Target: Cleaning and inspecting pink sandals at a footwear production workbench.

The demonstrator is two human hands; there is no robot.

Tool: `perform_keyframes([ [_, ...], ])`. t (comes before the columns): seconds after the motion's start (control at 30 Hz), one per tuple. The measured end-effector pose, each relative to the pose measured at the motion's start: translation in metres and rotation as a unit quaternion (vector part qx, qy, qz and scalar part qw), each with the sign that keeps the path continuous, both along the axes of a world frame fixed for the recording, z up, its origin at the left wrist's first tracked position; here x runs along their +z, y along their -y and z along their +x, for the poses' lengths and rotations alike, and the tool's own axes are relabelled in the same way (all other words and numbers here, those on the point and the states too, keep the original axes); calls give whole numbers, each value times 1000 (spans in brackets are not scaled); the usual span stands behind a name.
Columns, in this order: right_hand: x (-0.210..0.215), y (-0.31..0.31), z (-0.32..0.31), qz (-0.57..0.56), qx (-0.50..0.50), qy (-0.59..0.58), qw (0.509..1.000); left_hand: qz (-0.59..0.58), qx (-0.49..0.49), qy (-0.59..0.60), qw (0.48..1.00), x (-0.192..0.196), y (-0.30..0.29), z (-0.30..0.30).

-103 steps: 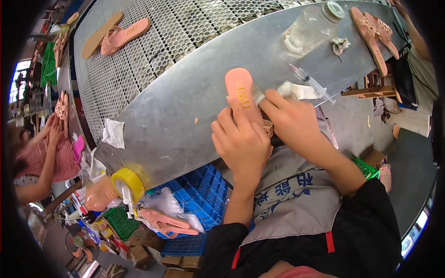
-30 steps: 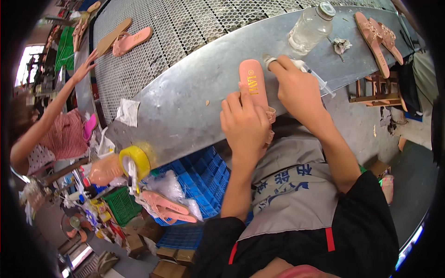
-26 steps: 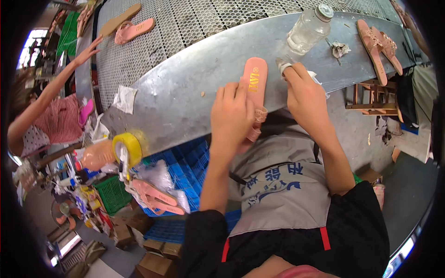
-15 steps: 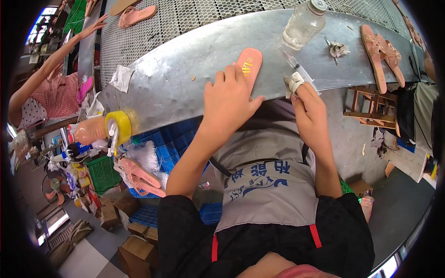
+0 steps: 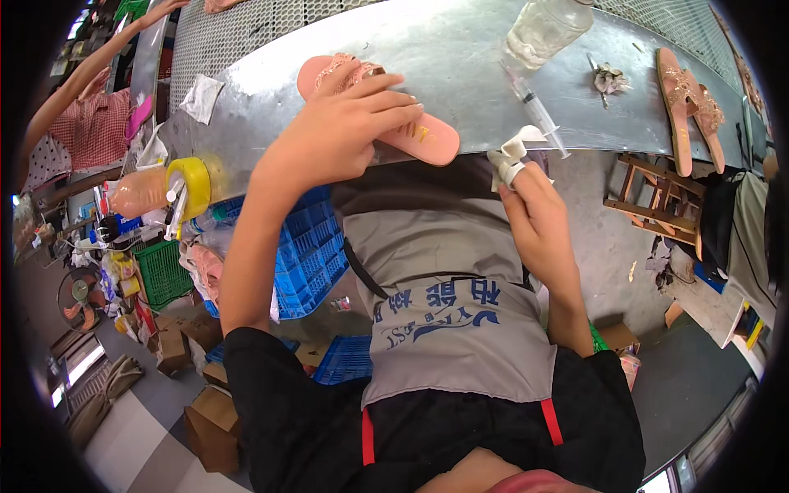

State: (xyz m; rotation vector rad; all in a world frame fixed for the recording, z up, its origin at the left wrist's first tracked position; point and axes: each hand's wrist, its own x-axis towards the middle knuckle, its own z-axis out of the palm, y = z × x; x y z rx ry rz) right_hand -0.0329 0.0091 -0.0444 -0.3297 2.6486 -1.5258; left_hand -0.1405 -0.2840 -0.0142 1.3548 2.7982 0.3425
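Observation:
My left hand [image 5: 333, 131] grips a pink sandal [image 5: 415, 131] lying across the near edge of the grey metal table [image 5: 460, 57]; its strap end shows above my fingers. My right hand [image 5: 534, 218] is at the table's edge, fingers closed on a small white cloth [image 5: 509, 156]. A clear syringe [image 5: 534, 103] lies on the table just above that cloth. A clear glass jar [image 5: 546, 29] stands further back.
Two more pink sandals [image 5: 686, 94] lie at the table's right end beside a small crumpled scrap [image 5: 608, 80]. A yellow-capped bottle [image 5: 164, 187] and blue crates [image 5: 308, 263] sit to my left. Another person's arm [image 5: 90, 70] reaches in at upper left. A wooden stool [image 5: 657, 201] stands right.
My left hand has swung the sandal from upright to lying sideways and pulled it leftward. My right hand let go of the sandal and dropped to the table's edge with the cloth.

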Motion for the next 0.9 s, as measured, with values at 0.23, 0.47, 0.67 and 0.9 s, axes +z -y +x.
perform_keyframes([
  [0.23, -13, 21, -17, 260, 64, -86, 960, 262, 119, 26, 957, -25, 25, -24],
  [0.47, -14, 21, -25, 288, 85, -190, 935, 212, 242, -132, 938, -70, 2, -25],
  [0.67, -1, 27, -40, 345, 134, -184, 911, 198, 259, -152, 933, -73, -6, -29],
  [0.9, 11, 22, -43, 366, 170, -189, 895, 180, 259, -132, 940, -68, -7, -28],
])
